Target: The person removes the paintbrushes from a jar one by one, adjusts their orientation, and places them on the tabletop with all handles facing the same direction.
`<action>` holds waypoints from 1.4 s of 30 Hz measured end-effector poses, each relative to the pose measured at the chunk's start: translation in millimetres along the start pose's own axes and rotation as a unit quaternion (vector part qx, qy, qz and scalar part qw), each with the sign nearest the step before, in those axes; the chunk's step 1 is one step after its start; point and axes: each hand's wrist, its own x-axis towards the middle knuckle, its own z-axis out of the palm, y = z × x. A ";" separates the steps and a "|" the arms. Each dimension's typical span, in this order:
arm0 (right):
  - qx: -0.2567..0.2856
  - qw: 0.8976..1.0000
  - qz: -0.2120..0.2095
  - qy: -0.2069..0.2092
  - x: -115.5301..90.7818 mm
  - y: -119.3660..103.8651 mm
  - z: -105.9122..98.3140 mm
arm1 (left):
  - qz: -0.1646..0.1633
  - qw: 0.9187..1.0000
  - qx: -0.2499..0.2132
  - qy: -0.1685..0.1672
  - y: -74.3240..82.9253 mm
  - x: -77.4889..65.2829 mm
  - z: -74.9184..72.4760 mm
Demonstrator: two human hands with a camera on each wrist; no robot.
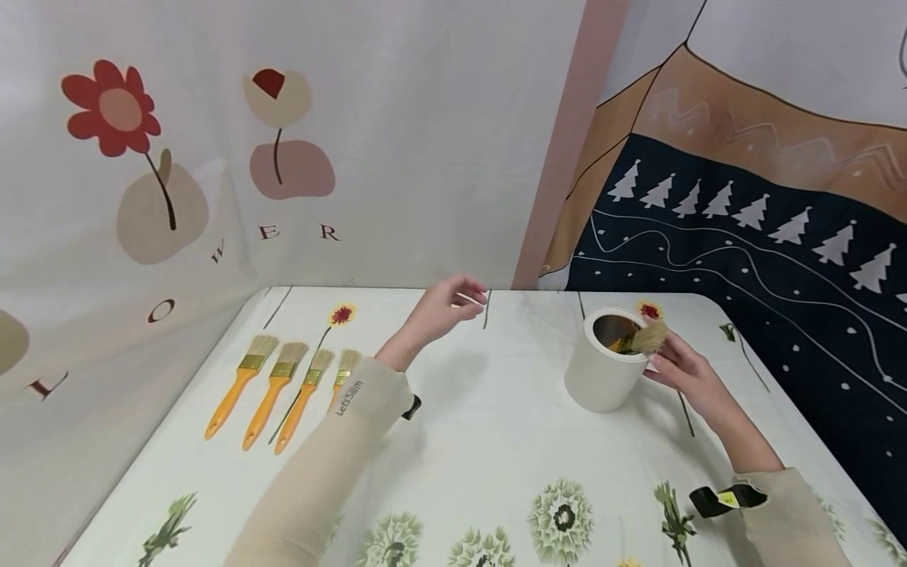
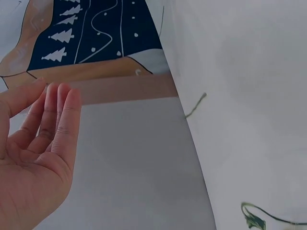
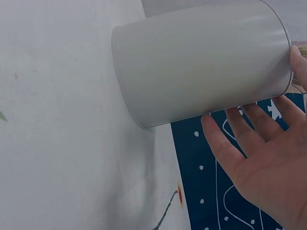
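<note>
A white cylindrical canister (image 1: 599,378) stands upright at the table's right side. One paintbrush (image 1: 646,339) is in it, bristles up, leaning on the rim near my right hand. My right hand (image 1: 683,370) is at the canister's right side; in the right wrist view its extended fingers (image 3: 223,143) touch or nearly touch the wall, with the thumb by the rim. My left hand (image 1: 442,311) hovers over the table's far middle, fingers loosely bent and holding nothing. Several paintbrushes (image 1: 283,370) with orange handles lie in a row at the left, one partly hidden by my left sleeve.
The table (image 1: 496,441) has a white cloth printed with flowers and dandelions. Behind it hangs a pale curtain (image 1: 425,142) with flower prints and letters. A dark blue cloth (image 1: 708,244) with white trees hangs on the right.
</note>
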 end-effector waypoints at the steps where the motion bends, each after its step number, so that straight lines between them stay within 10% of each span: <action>1: 0.000 1.000 0.000 0.000 -0.2 -0.1 -0.1 | 0.002 1.000 0.004 -0.002 1.3 1.4 2.6; 42: 0.000 1.000 -0.003 0.002 -0.7 1.3 -0.1 | 0.077 0.993 0.022 -0.084 63.0 30.1 111.3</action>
